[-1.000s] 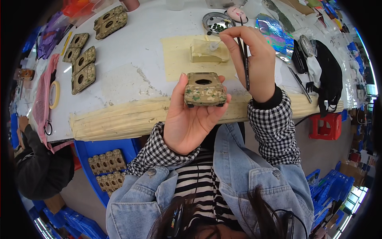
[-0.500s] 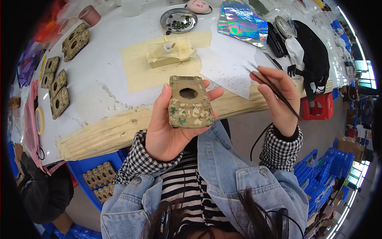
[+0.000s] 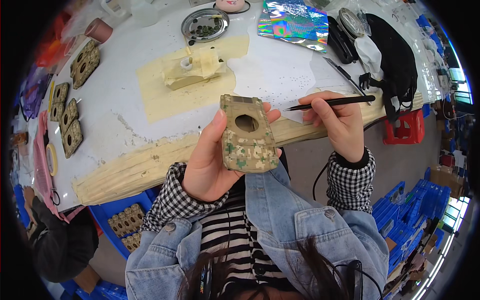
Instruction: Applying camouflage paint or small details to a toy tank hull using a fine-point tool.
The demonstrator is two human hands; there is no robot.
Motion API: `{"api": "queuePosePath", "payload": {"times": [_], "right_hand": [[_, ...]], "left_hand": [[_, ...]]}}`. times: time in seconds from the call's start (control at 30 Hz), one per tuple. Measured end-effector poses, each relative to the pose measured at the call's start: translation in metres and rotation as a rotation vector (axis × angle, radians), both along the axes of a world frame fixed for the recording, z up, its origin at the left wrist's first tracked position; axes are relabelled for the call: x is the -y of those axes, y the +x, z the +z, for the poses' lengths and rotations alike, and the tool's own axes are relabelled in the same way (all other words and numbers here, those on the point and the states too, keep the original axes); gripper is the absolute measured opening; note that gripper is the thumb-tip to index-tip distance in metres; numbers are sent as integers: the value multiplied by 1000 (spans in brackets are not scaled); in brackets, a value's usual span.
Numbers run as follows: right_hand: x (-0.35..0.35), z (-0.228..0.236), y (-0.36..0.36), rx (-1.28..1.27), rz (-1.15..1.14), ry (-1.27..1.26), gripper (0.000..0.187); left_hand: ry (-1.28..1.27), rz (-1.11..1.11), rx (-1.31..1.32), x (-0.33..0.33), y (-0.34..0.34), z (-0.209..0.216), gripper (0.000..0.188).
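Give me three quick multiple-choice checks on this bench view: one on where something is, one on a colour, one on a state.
1. Where is the round metal dish?
A. At the far side of the table, beyond the tan sheet
B. On the floor by the red stool
C. In the blue crate under the table

2. What colours the tank hull in the left hand?
A. Plain glossy red
B. Tan with green and brown camouflage patches
C. Solid black

3. What is the state of the right hand?
A. Empty and flat on the table
B. Closed on a thin black brush
C. Gripping the metal dish

Answers: 1 A, the dish sits near the table's far edge past the tan sheet. 2 B, pixelled patches cover the tan shell. 3 B, the fingers pinch the brush, tip toward the hull.
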State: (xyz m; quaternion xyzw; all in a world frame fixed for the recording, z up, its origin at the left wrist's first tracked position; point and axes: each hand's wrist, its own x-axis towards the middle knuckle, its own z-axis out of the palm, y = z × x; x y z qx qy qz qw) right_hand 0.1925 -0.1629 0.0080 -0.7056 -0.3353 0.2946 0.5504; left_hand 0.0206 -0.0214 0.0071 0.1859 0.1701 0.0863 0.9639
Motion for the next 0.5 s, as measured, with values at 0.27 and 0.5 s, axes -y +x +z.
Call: {"api": "queuePosePath", "payload": {"times": [0.27, 0.5], "right_hand": [[-1, -2, 1, 28, 1, 5, 19], [-2, -2, 0, 41, 5, -6, 20]], "left_hand": [[-146, -14, 91, -4, -2, -11, 65], [-117, -5, 37, -3, 0, -6, 66]]}}
